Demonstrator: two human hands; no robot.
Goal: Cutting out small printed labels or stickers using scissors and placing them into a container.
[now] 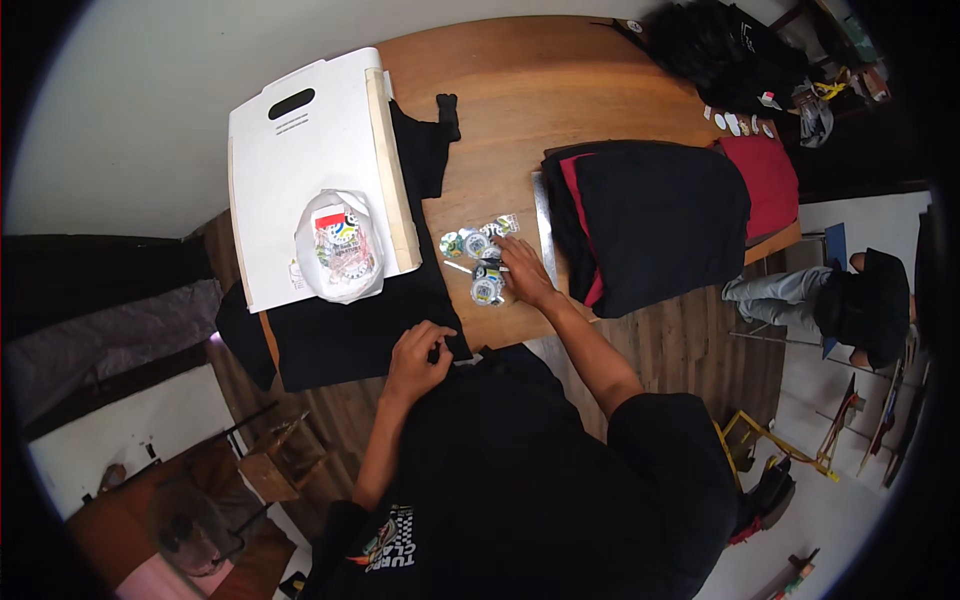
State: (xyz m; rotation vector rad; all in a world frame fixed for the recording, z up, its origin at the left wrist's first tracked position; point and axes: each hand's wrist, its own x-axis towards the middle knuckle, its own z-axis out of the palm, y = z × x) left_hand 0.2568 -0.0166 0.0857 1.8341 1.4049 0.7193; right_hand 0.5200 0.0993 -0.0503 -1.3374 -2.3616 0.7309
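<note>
My right hand (527, 275) lies over the table with its fingers stretched out, at the edge of a small pile of printed tags or stickers (486, 289). Some of them seem to be in clear plastic. My left hand (418, 360) is curled by the near edge of a black garment (370, 345); something dark shows between its fingers, but I cannot make out what. On that garment lies a white board (310, 140) with an oval handle slot. A clear plastic bag (342, 260) of printed tags rests on the board.
Folded black clothes (650, 220) with red ones among them are stacked on the wooden table (500, 100) at right. A dark bag (715, 50) sits at the far right corner. A person (865, 305) stands beyond on the right; another (190, 530) is at lower left.
</note>
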